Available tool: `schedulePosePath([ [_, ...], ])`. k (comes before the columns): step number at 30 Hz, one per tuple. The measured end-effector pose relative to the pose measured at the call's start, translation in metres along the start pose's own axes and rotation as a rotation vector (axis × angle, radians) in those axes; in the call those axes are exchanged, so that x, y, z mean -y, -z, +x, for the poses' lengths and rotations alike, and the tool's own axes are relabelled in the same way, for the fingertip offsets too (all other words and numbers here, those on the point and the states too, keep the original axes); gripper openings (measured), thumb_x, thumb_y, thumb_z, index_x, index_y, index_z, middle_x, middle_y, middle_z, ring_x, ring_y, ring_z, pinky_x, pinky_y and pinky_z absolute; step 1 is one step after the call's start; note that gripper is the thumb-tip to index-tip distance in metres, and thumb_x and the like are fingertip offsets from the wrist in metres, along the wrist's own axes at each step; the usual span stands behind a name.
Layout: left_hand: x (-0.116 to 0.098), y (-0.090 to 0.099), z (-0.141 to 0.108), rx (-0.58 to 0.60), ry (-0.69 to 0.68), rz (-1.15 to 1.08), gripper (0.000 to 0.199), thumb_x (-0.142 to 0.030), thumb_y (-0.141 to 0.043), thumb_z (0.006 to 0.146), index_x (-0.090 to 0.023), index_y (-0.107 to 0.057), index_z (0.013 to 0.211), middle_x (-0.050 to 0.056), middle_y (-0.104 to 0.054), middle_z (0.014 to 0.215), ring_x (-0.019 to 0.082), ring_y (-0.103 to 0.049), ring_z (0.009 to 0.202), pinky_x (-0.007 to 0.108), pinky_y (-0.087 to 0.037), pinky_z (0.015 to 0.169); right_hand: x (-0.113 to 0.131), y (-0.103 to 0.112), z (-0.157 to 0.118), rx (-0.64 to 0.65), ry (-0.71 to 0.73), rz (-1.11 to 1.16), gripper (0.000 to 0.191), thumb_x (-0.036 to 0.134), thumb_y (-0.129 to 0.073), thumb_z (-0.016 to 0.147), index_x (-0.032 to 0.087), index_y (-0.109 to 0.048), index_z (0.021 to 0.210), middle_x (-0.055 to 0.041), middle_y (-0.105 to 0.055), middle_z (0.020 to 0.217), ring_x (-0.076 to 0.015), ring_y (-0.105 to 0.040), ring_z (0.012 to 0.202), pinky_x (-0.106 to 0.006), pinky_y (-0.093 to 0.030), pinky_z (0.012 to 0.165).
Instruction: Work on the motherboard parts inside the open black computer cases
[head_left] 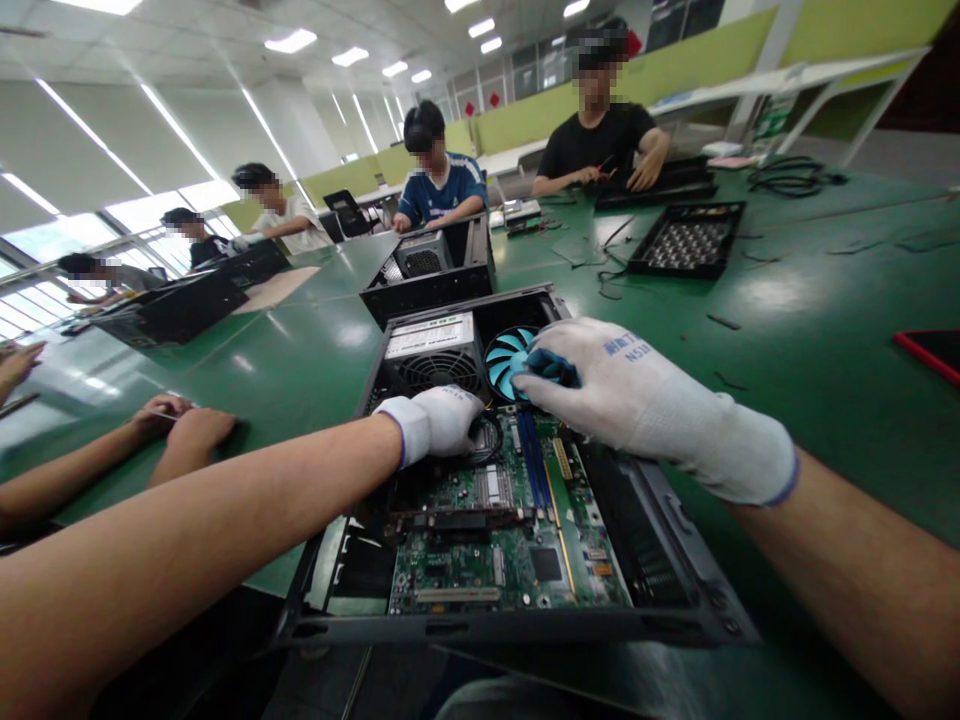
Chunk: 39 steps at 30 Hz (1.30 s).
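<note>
Looks part-done: has PSU point(431, 342) & bd point(465, 573) inside case point(525, 628), uncovered. Has L hand point(442, 417) curled at blk loop point(499, 441), R hand point(615, 385) half-bent over fan point(501, 362), case's far end; can't tell either grip or fan's fixing.

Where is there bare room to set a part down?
The green tabletop looks bare between the white-gloved right hand and red-edged black object, barring thin dark scraps. Another patch separates the open black computer case from a co-worker's bare hands. The case is crowded around the white-gloved left hand and round blue fan.
</note>
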<state>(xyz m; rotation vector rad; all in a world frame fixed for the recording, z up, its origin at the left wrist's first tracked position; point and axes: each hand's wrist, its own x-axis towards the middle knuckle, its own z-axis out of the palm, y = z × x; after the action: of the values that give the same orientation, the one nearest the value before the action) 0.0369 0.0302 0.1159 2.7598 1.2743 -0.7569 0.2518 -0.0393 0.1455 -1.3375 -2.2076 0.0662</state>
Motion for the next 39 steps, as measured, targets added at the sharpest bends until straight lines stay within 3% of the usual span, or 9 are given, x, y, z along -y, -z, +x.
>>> schedulePosePath([
  [8,0.006,0.007,-0.004,-0.015,0.108,0.0,0.037,-0.017,-0.065,0.083,-0.017,-0.071,0.119,0.013,-0.076,0.119,0.03,-0.073,0.11,0.035,-0.058,0.094,0.0,0.001,0.0,0.007,0.0,0.0,0.031,0.049,-0.055,0.099,0.02,-0.065,0.095,-0.0112,-0.071,0.102,-0.027,-0.063,0.097,-0.039,-0.045,0.089],
  [13,0.004,0.009,-0.004,-0.021,0.114,0.001,0.035,-0.03,-0.068,0.085,-0.018,-0.072,0.117,0.011,-0.076,0.117,0.029,-0.072,0.109,0.032,-0.058,0.093,0.0,0.001,0.0,0.019,-0.005,0.001,0.032,0.05,-0.055,0.099,0.02,-0.066,0.095,-0.0105,-0.072,0.102,-0.0272,-0.064,0.098,-0.038,-0.045,0.087],
  [18,0.0,0.005,-0.002,-0.005,0.021,0.013,0.05,-0.05,-0.072,0.084,-0.016,-0.07,0.121,0.013,-0.074,0.122,0.031,-0.071,0.111,0.035,-0.057,0.095,-0.001,0.001,0.0,0.008,0.007,0.008,0.03,0.047,-0.056,0.098,0.02,-0.068,0.096,-0.0101,-0.072,0.101,-0.0267,-0.064,0.096,-0.037,-0.044,0.085],
  [25,-0.009,0.001,0.007,0.031,-0.049,0.052,0.051,-0.037,-0.077,0.081,-0.013,-0.069,0.125,0.016,-0.072,0.128,0.032,-0.07,0.116,0.037,-0.056,0.1,0.0,0.0,0.0,0.009,-0.012,0.01,0.033,0.048,-0.055,0.098,0.017,-0.067,0.097,-0.0103,-0.071,0.1,-0.0243,-0.061,0.093,-0.035,-0.042,0.083],
  [30,-0.011,0.004,0.017,0.058,-0.084,0.059,0.044,-0.036,-0.078,0.077,-0.015,-0.073,0.116,0.013,-0.076,0.117,0.03,-0.073,0.105,0.035,-0.058,0.092,0.0,-0.001,0.0,-0.009,-0.008,0.023,0.034,0.048,-0.056,0.098,0.017,-0.069,0.095,-0.0087,-0.07,0.096,-0.0237,-0.061,0.09,-0.035,-0.042,0.082],
  [36,-0.005,0.008,0.015,0.097,-0.065,0.037,0.061,-0.049,-0.079,0.072,-0.015,-0.07,0.122,0.015,-0.075,0.121,0.033,-0.073,0.108,0.037,-0.058,0.092,0.0,0.0,0.001,0.008,0.015,0.033,0.036,0.049,-0.053,0.099,0.017,-0.069,0.096,-0.0098,-0.07,0.097,-0.0252,-0.062,0.093,-0.038,-0.046,0.086],
  [39,-0.007,0.014,0.005,0.072,-0.034,-0.005,0.073,-0.05,-0.08,0.068,-0.013,-0.064,0.128,0.018,-0.073,0.124,0.036,-0.072,0.11,0.038,-0.059,0.091,0.001,0.0,0.001,-0.058,-0.016,0.047,0.041,0.052,-0.053,0.098,0.016,-0.07,0.105,-0.0143,-0.071,0.114,-0.0297,-0.064,0.109,-0.043,-0.048,0.098],
])
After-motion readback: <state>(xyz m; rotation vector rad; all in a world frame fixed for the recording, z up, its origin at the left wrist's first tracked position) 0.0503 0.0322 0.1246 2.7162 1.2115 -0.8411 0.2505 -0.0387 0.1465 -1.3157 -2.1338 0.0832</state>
